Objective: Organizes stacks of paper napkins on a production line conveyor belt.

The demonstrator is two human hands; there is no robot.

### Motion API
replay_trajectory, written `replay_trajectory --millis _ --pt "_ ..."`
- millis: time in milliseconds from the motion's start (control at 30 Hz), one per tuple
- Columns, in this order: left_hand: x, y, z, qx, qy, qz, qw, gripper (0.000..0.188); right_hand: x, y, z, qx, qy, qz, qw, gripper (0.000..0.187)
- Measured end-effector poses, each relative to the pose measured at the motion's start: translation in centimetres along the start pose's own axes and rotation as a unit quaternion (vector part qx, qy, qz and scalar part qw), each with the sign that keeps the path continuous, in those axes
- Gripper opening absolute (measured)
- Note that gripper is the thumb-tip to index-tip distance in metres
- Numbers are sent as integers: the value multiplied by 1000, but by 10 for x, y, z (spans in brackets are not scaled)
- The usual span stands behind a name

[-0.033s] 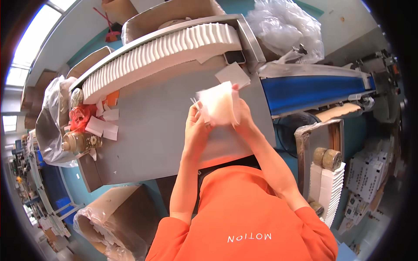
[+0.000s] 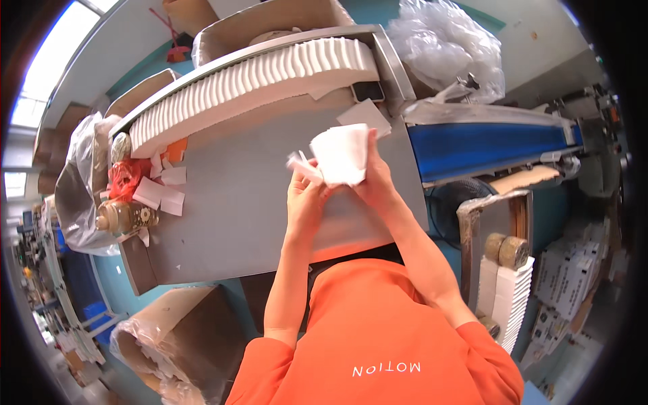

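Above the right part of the grey table, my two hands hold a stack of folded white paper sheets (image 2: 343, 155). My right hand (image 2: 375, 181) grips the stack along its right edge, thumb pointing up beside it. At the lower left corner my left hand (image 2: 307, 196) is closed on a few sheets (image 2: 305, 167) that stick out sideways from the stack. Its fingertips are partly hidden behind the paper. Just beyond the hands, a loose white sheet (image 2: 366, 116) lies on the table by a dark phone (image 2: 367, 91).
A long curved row of white folded paper (image 2: 256, 84) lines the table's (image 2: 236, 196) far edge. To the left are a jar (image 2: 121, 217), a red plastic bag (image 2: 128, 179) and paper scraps (image 2: 160, 196). A blue conveyor belt (image 2: 493, 150) runs off right; a cardboard box (image 2: 192, 331) stands lower left.
The stack has tilted and its sheets show more sharply. A few sheets now stand out farther to the left at my left hand. Both hands stay in nearly the same place.
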State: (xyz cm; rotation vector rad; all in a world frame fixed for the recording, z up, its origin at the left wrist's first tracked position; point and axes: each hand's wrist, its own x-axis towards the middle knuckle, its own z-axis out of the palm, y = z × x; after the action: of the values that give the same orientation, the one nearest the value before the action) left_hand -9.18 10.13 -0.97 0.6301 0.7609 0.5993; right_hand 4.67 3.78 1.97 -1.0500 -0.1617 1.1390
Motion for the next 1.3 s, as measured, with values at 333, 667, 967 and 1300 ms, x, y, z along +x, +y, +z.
replay_trajectory --millis 333,667,967,1300 --pt "-30 21 31 99 4 142 985 32 32 40 -54 252 -105 109 956 39" --pt "-34 4 47 84 37 71 993 23 8 26 -58 409 -139 197 880 45" --pt "-37 -9 59 86 -2 76 993 21 -6 19 -68 404 -150 174 885 45" --pt "-39 -22 67 78 -7 110 991 17 -10 16 -76 371 -115 142 910 42"
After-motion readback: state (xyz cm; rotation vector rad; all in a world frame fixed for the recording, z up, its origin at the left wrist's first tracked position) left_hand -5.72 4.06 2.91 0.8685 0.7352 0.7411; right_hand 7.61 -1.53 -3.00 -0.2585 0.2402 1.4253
